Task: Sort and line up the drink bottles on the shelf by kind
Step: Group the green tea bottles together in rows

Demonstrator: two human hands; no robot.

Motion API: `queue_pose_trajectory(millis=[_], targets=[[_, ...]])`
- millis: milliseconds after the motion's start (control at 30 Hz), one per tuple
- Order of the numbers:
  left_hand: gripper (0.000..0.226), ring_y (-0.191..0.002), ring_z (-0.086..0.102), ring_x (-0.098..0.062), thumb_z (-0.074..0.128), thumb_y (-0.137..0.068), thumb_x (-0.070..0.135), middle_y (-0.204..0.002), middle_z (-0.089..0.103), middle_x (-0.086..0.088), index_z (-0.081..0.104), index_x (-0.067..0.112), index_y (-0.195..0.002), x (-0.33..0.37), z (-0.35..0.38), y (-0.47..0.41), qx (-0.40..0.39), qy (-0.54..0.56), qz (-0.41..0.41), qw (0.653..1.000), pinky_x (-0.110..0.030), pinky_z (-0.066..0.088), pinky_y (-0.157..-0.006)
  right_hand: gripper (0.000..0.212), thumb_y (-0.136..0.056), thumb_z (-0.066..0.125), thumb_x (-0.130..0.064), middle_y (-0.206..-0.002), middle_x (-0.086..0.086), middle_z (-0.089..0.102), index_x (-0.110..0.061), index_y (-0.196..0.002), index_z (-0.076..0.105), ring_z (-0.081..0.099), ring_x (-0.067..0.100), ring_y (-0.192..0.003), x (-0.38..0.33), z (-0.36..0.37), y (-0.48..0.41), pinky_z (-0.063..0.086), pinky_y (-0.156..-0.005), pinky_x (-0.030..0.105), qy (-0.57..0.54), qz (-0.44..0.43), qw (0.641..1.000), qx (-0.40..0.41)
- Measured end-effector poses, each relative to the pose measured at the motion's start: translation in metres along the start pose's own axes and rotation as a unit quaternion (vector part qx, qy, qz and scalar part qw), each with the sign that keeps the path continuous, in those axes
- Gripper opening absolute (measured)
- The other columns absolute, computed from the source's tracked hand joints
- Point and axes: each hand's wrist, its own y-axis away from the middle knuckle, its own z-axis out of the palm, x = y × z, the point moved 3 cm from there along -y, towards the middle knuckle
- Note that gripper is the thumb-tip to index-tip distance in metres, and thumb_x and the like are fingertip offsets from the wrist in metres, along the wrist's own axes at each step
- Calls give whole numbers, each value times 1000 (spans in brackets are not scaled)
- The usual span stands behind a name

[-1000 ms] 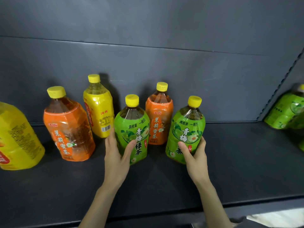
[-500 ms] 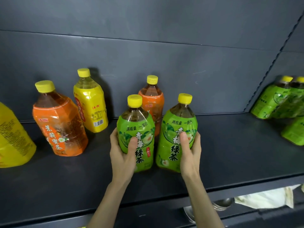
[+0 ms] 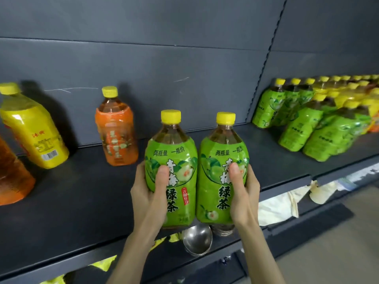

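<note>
I hold two green-labelled tea bottles with yellow caps, upright and side by side, lifted in front of the dark shelf (image 3: 82, 201). My left hand (image 3: 148, 193) grips the left green bottle (image 3: 174, 160). My right hand (image 3: 243, 193) grips the right green bottle (image 3: 217, 171). On the shelf behind stand an orange-labelled bottle (image 3: 115, 134) and a yellow-labelled bottle (image 3: 34, 130). Another orange bottle (image 3: 12, 177) is cut off at the left edge. At the far right, several green bottles (image 3: 297, 124) stand in rows.
Yellow and orange bottles (image 3: 369, 103) continue behind the green rows at the far right. A perforated upright (image 3: 264, 64) divides the back panel. Below the shelf edge a metal ladle bowl (image 3: 196, 240) and pale cloths (image 3: 287, 203) lie on a lower level.
Both hands closed around the green bottles and lifted them off the shelf toward me. The view has swung right, revealing the rows of green bottles.
</note>
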Motion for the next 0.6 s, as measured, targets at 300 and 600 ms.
queue_pose_trajectory(millis=[300, 600], targets=[[57, -86, 65, -2, 45, -70, 74, -96, 69, 16, 59, 33, -109, -5, 155, 107, -32, 9, -58, 998, -25, 48, -70, 42, -75, 57, -70, -102, -10, 72, -38, -101, 65, 66, 8, -96, -7, -192, 6, 50, -82, 33, 41, 13, 998, 35], [55, -87, 65, 0, 48, -71, 72, -96, 69, 16, 59, 32, -108, 4, 279, 133, -83, 9, -52, 995, -13, 48, -67, 54, -70, 57, -76, -116, -14, 68, -45, -115, 61, 60, 9, -114, -10, -308, -31, 45, -98, 44, 33, 26, 994, 97]])
